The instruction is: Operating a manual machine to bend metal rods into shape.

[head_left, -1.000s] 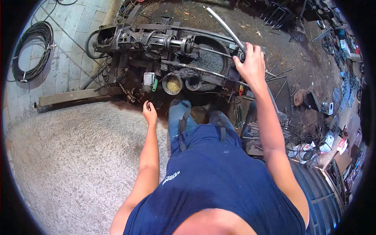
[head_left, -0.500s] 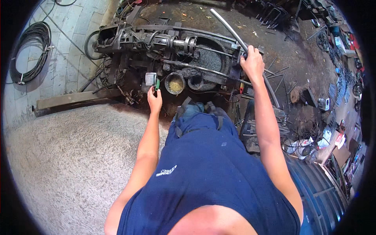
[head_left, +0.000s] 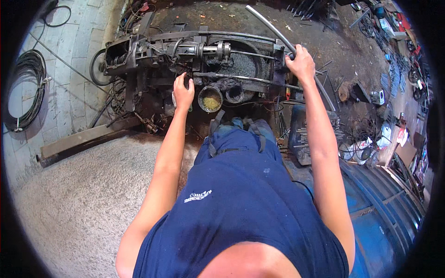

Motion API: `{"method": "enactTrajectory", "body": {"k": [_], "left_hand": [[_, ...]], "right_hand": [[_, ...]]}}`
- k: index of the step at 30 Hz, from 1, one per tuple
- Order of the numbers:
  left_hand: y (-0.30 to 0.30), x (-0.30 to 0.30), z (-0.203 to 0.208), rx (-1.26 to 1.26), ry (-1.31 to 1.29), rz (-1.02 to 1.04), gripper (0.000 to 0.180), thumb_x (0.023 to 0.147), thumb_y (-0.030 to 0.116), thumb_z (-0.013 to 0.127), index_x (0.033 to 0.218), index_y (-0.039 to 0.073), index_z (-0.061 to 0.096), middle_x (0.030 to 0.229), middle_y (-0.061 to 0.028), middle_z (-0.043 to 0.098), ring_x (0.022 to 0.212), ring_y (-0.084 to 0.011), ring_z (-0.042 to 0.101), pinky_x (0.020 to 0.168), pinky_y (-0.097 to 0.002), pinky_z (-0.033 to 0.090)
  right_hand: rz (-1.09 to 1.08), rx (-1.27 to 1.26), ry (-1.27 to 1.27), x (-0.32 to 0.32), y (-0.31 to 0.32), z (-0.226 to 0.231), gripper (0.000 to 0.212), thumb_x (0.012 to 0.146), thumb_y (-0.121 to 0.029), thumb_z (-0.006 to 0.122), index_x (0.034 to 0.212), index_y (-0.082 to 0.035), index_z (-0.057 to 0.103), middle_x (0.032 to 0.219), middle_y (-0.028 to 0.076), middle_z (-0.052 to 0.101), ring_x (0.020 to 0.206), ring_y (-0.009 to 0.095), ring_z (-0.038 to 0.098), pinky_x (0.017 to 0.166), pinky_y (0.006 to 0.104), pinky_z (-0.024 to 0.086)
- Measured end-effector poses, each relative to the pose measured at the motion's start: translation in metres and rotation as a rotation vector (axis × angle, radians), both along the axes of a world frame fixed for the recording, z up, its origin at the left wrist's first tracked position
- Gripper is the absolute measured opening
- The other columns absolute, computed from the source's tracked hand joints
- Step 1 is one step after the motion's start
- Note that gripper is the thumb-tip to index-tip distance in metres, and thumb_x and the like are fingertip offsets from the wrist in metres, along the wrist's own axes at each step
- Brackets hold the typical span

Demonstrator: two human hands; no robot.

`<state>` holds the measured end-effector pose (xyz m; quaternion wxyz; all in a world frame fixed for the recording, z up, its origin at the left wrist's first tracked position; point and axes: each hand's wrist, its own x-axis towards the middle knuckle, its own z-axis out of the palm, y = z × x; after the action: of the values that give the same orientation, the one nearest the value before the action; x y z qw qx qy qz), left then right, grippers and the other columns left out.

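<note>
My right hand (head_left: 302,64) is closed round a long grey metal bar (head_left: 269,24) at the right end of the machine. The bar slants from the far middle down past my wrist. My left hand (head_left: 184,94) is raised in front of the machine (head_left: 139,52), thumb apart from the fingers, with nothing visible in it. Its fingertips are near the machine's front edge; whether they touch it I cannot tell. A small part of a light box (head_left: 174,100) shows behind this hand. Right of the hand stands a round bucket (head_left: 200,101) with yellowish material inside.
A dark pot (head_left: 234,94) sits beside the bucket. Under the machine's rails lies a basin of grey chips (head_left: 243,65). A coil of black cable (head_left: 39,88) lies at left, a metal beam (head_left: 90,136) nearer. Rods lie on a dark stand (head_left: 301,139); clutter fills the right.
My left hand has left the green piece at the light box and moved farther up toward the machine, its fingers spreading. The right hand keeps its hold on the bar. The view has shifted slightly.
</note>
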<state>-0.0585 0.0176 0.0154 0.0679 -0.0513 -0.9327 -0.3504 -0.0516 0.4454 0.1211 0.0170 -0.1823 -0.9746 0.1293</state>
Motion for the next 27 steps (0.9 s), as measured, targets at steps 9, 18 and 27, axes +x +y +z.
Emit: {"method": "enactTrajectory", "body": {"k": [9, 18, 27], "left_hand": [[-0.046, 0.045, -0.048, -0.187, -0.294, 0.074, 0.047, 0.085, 0.028, 0.063, 0.119, -0.003, 0.056, 0.113, -0.0240, 0.058, 0.109, -0.0407, 0.054, 0.094, -0.0448, 0.043], [-0.045, 0.079, -0.048, -0.165, -0.540, 0.194, 0.049, 0.088, 0.040, 0.059, 0.123, 0.006, 0.060, 0.120, -0.0217, 0.060, 0.112, -0.0386, 0.057, 0.095, -0.0451, 0.045], [-0.030, 0.085, -0.037, -0.138, -0.603, 0.241, 0.046, 0.089, 0.037, 0.056, 0.123, 0.007, 0.060, 0.118, -0.0225, 0.062, 0.110, -0.0396, 0.058, 0.093, -0.0459, 0.046]], "right_hand": [[0.040, 0.030, -0.047, -0.004, 0.000, -0.002, 0.042, 0.079, -0.033, 0.067, 0.107, -0.004, 0.056, 0.104, 0.018, 0.063, 0.100, 0.038, 0.062, 0.086, 0.0476, 0.051], [-0.015, -0.001, -0.074, -0.005, -0.003, 0.003, 0.044, 0.082, -0.039, 0.065, 0.108, -0.005, 0.056, 0.104, 0.018, 0.064, 0.100, 0.037, 0.063, 0.086, 0.0482, 0.050], [-0.005, -0.012, -0.073, -0.005, -0.001, 0.001, 0.046, 0.082, -0.040, 0.065, 0.110, -0.005, 0.056, 0.105, 0.018, 0.064, 0.100, 0.037, 0.063, 0.086, 0.0476, 0.051]]}}
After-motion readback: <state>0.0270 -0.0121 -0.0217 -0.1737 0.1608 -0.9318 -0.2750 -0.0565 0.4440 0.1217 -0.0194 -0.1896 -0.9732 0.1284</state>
